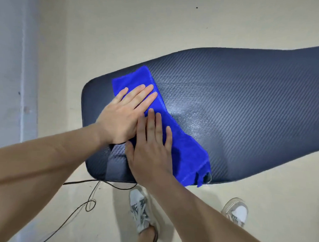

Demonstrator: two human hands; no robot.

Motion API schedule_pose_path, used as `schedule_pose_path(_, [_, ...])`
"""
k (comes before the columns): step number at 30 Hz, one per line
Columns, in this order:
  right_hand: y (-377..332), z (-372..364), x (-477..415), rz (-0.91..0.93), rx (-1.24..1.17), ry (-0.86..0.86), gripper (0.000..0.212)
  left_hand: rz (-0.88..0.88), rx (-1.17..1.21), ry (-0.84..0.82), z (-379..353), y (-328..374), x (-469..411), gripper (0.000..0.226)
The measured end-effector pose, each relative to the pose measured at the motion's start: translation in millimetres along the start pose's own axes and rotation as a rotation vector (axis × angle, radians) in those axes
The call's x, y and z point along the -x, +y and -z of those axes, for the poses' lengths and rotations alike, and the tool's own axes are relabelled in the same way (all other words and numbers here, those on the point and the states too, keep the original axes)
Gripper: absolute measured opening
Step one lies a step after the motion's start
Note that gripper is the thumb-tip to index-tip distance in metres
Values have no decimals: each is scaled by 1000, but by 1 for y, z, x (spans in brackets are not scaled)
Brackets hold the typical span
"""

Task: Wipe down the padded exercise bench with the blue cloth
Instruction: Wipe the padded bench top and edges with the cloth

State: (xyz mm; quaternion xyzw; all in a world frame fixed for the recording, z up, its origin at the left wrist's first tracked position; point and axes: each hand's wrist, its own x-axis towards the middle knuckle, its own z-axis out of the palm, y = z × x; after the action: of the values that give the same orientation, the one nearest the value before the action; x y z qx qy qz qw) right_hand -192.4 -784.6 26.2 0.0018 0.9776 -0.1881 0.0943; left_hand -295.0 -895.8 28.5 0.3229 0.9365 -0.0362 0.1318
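The dark padded bench [238, 106] with a woven carbon-look cover runs from the left centre to the right edge. A bright blue cloth [186, 151] lies spread diagonally across its left end. My left hand [124, 113] presses flat on the upper part of the cloth, fingers together and pointing up right. Just below it, my right hand [152, 149] lies flat on the cloth's lower part, fingers pointing up. Right of the cloth the bench surface shows a shiny streak. One cloth corner hangs over the near edge.
The pale floor [159, 25] surrounds the bench. A thin black cable [81, 207] loops on the floor below the bench's left end. My two white sneakers [140, 209] stand at the near side. A pale wall edge [15, 59] runs down the left.
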Motion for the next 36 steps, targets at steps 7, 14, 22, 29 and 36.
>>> schedule_pose_path(7, [-35,-17,-12,347,46,-77,67,199,89,-7,-20,-49,65,67])
schedule_pose_path(14, [6,13,-89,631,228,-163,61,419,200,112,-19,-49,32,67])
schedule_pose_path(22, [-12,14,-97,429,188,-135,57,619,261,117,-20,-55,9,62])
schedule_pose_path(29, [-13,6,-10,464,150,-266,63,561,302,63,-33,-3,89,65])
schedule_pose_path(36, [24,24,-42,658,294,-293,62,681,352,-5,-17,12,86,71])
